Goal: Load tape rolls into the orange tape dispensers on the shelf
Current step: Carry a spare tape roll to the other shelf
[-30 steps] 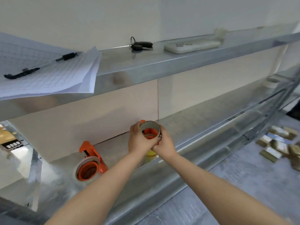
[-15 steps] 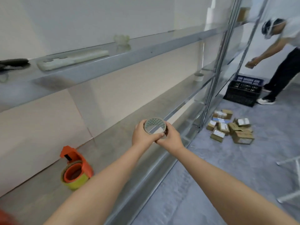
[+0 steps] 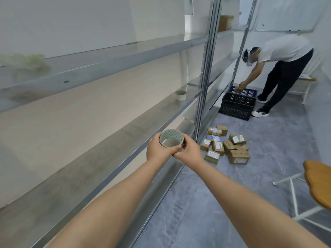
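Our left hand and right hand meet on a grey-brown roll of packing tape, fingers curled round its rim from either side. We hold it in the air by the front edge of the long grey metal shelf. Farther along that shelf stands a small pale roll, and brown cardboard parcels lie on the grey floor.

Tape roll, held: one. Small white roll, standing farther off: one. Cardboard parcels, heaped together: about ten. Dark plastic crate: one. Person, bending over: one. Wooden stool: one. Brown carton, high up: one.
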Action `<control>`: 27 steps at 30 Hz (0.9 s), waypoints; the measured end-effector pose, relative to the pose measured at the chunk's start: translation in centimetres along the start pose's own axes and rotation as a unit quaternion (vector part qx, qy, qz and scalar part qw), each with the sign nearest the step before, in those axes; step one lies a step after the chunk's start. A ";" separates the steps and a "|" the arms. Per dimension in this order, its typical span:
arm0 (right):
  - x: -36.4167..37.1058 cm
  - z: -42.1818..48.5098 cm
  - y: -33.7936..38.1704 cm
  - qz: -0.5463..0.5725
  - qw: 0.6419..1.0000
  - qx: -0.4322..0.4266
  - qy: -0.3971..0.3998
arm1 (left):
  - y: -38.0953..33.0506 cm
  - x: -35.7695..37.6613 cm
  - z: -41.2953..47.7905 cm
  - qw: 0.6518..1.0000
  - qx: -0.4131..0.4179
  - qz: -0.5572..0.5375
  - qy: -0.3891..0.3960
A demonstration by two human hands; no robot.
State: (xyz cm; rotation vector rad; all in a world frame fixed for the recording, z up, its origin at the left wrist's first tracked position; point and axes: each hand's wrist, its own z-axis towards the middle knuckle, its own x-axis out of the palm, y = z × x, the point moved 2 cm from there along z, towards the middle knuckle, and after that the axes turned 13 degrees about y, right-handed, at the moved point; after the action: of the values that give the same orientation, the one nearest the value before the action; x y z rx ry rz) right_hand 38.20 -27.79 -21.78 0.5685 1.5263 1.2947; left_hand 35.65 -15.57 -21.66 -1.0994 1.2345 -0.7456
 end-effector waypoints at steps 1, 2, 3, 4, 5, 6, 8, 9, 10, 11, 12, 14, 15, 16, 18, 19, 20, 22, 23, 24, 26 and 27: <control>-0.8 0.8 -0.7 -0.002 1.000 0.002 -0.004 | -0.2 0.7 1.0 1.000 -0.001 0.003 0.002; -1.5 1.7 -1.3 -0.005 1.000 0.003 -0.007 | -0.3 1.4 2.1 1.000 -0.001 0.007 0.005; -2.2 2.5 -2.0 -0.005 1.000 0.004 -0.007 | -0.4 2.1 3.3 1.000 0.000 0.010 0.007; -2.9 3.5 -2.7 -0.006 1.000 0.005 -0.007 | -0.4 2.8 4.4 1.000 0.000 0.014 0.010; -3.6 4.5 -3.4 -0.009 1.000 0.006 -0.005 | -0.4 3.5 5.7 1.000 0.001 0.016 0.013; -4.3 5.6 -4.1 -0.013 1.000 0.007 -0.003 | -0.3 4.1 6.9 1.000 0.001 0.017 0.015; -5.6 8.1 -5.3 -0.022 1.000 0.007 0.006 | -0.3 5.3 9.7 1.000 -0.001 0.010 0.014; -6.2 9.4 -5.8 -0.027 1.000 0.004 0.010 | -0.4 5.8 11.1 1.000 -0.001 0.004 0.010; -6.9 10.9 -6.3 -0.031 0.999 0.001 0.012 | -0.5 6.2 12.7 1.000 0.001 -0.001 0.006; -7.6 12.4 -6.7 -0.033 0.999 -0.001 0.013 | -0.6 6.7 14.2 1.000 0.003 -0.004 0.003; -8.3 13.9 -7.2 -0.032 0.999 -0.002 0.012 | -0.9 7.0 15.8 1.000 0.005 -0.005 0.002; -9.6 17.0 -7.8 -0.028 0.999 -0.003 0.014 | -1.4 7.7 19.1 1.000 0.007 -0.001 -0.002; -10.2 18.4 -8.2 -0.028 1.000 -0.003 0.015 | -1.7 7.9 20.6 1.000 0.007 0.004 -0.007; -10.7 19.9 -8.4 -0.027 1.000 -0.004 0.015 | -2.0 8.1 22.1 1.000 0.006 0.008 -0.010; -11.7 22.5 -8.8 -0.028 0.999 -0.008 0.018 | -2.5 8.4 24.9 1.000 0.007 0.012 -0.012; -12.1 23.7 -9.0 -0.030 0.999 -0.009 0.022 | -2.7 8.5 26.2 1.000 0.006 0.015 -0.014; -12.6 24.9 -9.2 -0.030 0.999 -0.011 0.025 | -2.9 8.7 27.4 1.000 0.004 0.017 -0.016; -13.4 27.3 -9.7 -0.029 0.999 -0.013 0.030 | -3.2 9.1 29.8 1.000 0.002 0.018 -0.021; -13.8 28.5 -10.0 -0.026 0.999 -0.015 0.033 | -3.4 9.3 31.0 1.000 0.004 0.015 -0.023; -14.3 29.8 -10.3 -0.023 0.999 -0.017 0.037 | -3.5 9.5 32.2 1.000 0.005 0.007 -0.022; -15.6 32.4 -11.4 -0.016 0.999 -0.019 0.044 | -3.5 10.2 34.8 1.000 0.010 -0.022 -0.004; -16.3 33.8 -12.0 -0.015 0.999 -0.017 0.048 | -3.5 10.6 36.0 0.999 0.014 -0.044 0.014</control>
State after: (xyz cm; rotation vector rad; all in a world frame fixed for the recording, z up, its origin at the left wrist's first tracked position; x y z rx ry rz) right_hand 77.48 -30.39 -23.48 0.4655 1.5810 1.3392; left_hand 73.24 -17.73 -23.20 -1.1295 1.2026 -0.8458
